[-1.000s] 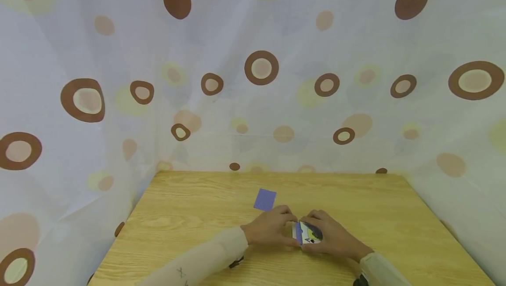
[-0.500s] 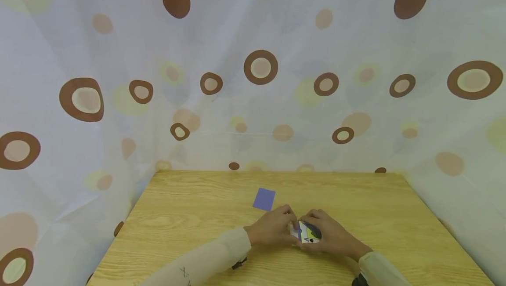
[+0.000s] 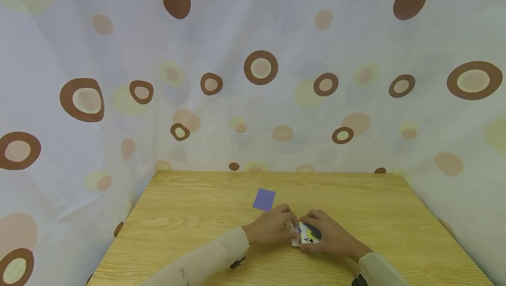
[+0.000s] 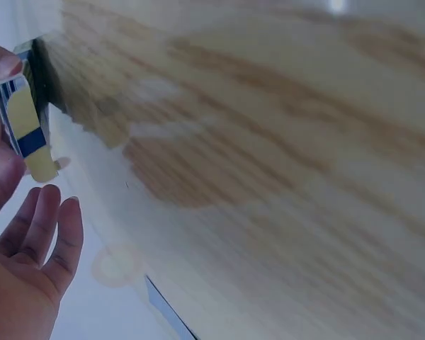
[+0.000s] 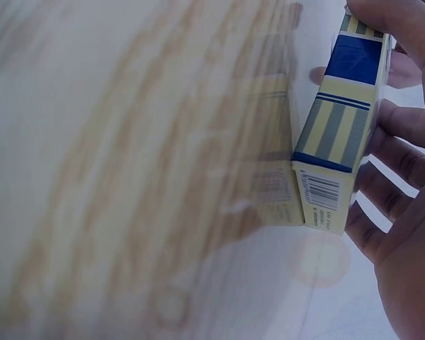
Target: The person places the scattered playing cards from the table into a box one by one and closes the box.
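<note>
A playing card box [image 3: 309, 233], its top face printed with an A and a picture, lies right at the tabletop between my hands. My right hand [image 3: 337, 236] grips it from the right, thumb along the near side and fingers along the far side. White end flaps [image 3: 295, 242] stick out on its left. My left hand [image 3: 270, 227] is at that end, thumb against it between the flaps, the other fingers loosely spread in the left wrist view. There a yellow flap with a blue band [image 4: 32, 134] shows. Striped side and barcode [image 5: 320, 191] face the right wrist camera.
One blue-backed playing card [image 3: 264, 199] lies alone on the wood-grain table [image 3: 189, 198], just beyond my left hand. A white curtain with brown and yellow circles [image 3: 261, 145] hangs along the table's back edge and both sides.
The blue strip at the box's left end has narrowed out of sight, and white flaps now show there. My left thumb has shifted in between the flaps. My right hand stays put.
</note>
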Demonstrator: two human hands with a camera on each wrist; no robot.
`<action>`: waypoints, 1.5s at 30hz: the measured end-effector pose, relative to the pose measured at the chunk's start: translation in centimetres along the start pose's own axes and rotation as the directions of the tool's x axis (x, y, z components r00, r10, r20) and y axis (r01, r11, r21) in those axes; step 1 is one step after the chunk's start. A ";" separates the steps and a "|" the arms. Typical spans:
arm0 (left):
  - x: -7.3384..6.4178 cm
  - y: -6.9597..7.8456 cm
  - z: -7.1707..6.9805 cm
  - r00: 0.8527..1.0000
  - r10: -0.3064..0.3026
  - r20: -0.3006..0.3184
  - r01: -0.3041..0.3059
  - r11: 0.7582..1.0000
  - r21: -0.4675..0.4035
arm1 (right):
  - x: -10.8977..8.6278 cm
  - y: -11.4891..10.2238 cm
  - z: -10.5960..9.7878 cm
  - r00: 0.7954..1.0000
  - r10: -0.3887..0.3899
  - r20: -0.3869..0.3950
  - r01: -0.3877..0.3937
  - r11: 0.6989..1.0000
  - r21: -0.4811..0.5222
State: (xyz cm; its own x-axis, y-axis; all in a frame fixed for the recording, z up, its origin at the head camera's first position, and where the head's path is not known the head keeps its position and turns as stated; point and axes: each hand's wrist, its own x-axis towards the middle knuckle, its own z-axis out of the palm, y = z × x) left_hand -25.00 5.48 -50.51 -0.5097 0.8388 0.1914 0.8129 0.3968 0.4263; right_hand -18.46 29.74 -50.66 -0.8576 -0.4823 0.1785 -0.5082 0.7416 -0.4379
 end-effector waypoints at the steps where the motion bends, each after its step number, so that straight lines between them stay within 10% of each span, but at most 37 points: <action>1: -0.1 -0.1 -0.2 1.000 -0.018 0.003 0.018 1.000 -0.005 | 0.0 0.0 0.0 1.000 0.000 0.000 0.000 1.000 0.002; 7: -0.7 -1.1 -1.5 0.990 -0.143 0.006 0.143 0.989 -0.032 | -0.1 0.0 0.0 1.000 -0.013 0.000 0.013 1.000 -0.019; 17: -1.1 -4.5 -2.4 0.966 -0.206 -0.158 0.223 0.969 0.103 | -0.3 0.5 0.0 1.000 -0.005 -0.010 0.005 1.000 -0.020; 34: 0.0 -6.7 -1.7 0.864 -0.431 -0.262 0.497 0.814 0.301 | -0.5 0.9 -0.4 1.000 0.016 0.001 -0.016 1.000 -0.020; 45: 0.3 -5.6 -2.8 0.817 -0.521 -0.247 0.572 0.787 0.230 | -0.7 0.5 -0.4 1.000 0.008 0.000 -0.008 1.000 -0.014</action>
State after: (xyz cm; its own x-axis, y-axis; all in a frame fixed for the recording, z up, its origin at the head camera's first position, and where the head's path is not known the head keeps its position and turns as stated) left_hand -30.52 2.41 -50.37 -0.9097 0.3863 0.1525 0.4133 0.8780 0.2413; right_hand -18.20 30.64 -50.68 -0.8618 -0.4763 0.1745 -0.5021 0.7522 -0.4266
